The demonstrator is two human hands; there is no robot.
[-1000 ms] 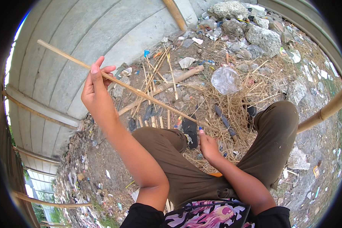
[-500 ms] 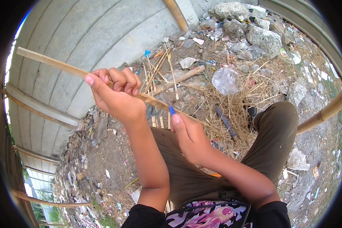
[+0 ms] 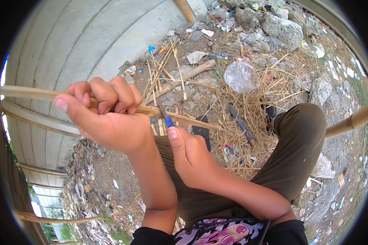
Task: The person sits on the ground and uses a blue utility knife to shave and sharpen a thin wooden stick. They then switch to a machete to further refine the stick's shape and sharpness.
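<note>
- On littered ground beside a concrete wall, a person in brown trousers works a long pale stick with a small blue-handled knife.
- The stick slants across the person's front, above the lap, its far left end near the wall and its right end over dry straw.
- The left hand wraps the stick, fingers curled over it and thumb laid along it.
- The right hand grips the knife, thumb against the handle; the blade crosses the stick just beside the left hand. Whether it bites is too small to tell.
- For a clean shave, the blade would likely do best at a shallow angle, in short, even strokes along the grain, away from the left wrist, which looks close to the edge.
- A firm left grip should check twisting.
- Beyond lie loose strips, a bamboo pole and a clear plastic bag.
</note>
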